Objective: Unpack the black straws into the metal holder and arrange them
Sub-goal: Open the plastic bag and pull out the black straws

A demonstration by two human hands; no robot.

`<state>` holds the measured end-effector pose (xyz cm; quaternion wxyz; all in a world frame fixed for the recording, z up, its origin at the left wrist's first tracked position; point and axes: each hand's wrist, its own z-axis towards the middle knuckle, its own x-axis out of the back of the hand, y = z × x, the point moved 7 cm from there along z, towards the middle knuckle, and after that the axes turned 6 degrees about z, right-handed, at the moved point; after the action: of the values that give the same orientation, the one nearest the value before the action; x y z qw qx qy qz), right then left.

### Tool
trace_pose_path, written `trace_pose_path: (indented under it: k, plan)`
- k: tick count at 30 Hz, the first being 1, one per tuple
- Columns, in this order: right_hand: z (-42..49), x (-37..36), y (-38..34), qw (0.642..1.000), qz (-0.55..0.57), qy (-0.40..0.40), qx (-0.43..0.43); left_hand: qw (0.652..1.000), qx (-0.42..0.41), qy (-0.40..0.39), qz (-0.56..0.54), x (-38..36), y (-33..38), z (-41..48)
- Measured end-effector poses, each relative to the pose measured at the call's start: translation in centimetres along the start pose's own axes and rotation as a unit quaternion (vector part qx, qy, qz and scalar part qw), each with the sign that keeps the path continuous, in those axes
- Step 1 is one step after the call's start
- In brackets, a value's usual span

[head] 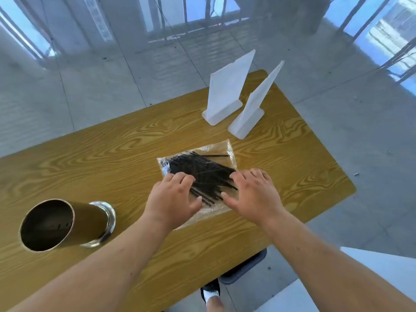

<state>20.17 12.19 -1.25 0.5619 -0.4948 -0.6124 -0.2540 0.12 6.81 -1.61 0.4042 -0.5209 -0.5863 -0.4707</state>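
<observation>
Hands on the straw bag

Left hand [174,199] and right hand [253,194] lie flat, fingers spread, on the bag [221,149] of straws [202,170] mid-table [112,154]; holder [65,224] stands empty, well left

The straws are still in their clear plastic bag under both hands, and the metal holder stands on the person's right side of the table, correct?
Not quite: the head view shows the metal holder on the person's left. The straws are still bagged.

A yellow wood-grain tabletop [90,158] stands on a grey tiled floor [90,86]; beyond it, bright daylight windows [391,37].
</observation>
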Motion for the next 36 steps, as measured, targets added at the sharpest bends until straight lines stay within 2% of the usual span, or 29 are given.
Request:
trace_pose_path:
  k: [5, 11, 19, 25, 30, 36]
  plan:
    - [-0.5, -3.6, 0.7, 0.998, -0.010, -0.068, 0.011, 0.995, -0.016, -0.094, -0.009, -4.2, 0.3, -0.8]
    - [-0.8, -6.0, 1.2, 0.991, -0.012, -0.132, 0.021, 0.988, -0.031, -0.143, 0.057, -7.2, -0.1, -1.7]
    - [-0.1, -3.9, 0.5, 0.998, 0.008, -0.054, 0.014, 0.997, -0.043, -0.060, 0.037, -3.8, -0.2, -1.9]
    - [0.9, 1.9, -2.0, 0.991, 0.130, 0.032, 0.011, 0.998, 0.040, 0.038, -0.019, 1.4, -3.2, -2.5]
    - [2.7, 8.4, -6.0, 0.970, 0.226, 0.086, 0.025, 0.984, 0.103, 0.136, -0.051, 8.1, -6.4, -3.4]
    - [4.5, 15.6, -12.4, 0.929, 0.355, 0.096, 0.040, 0.980, 0.084, 0.181, -0.022, 16.0, -9.0, -5.3]
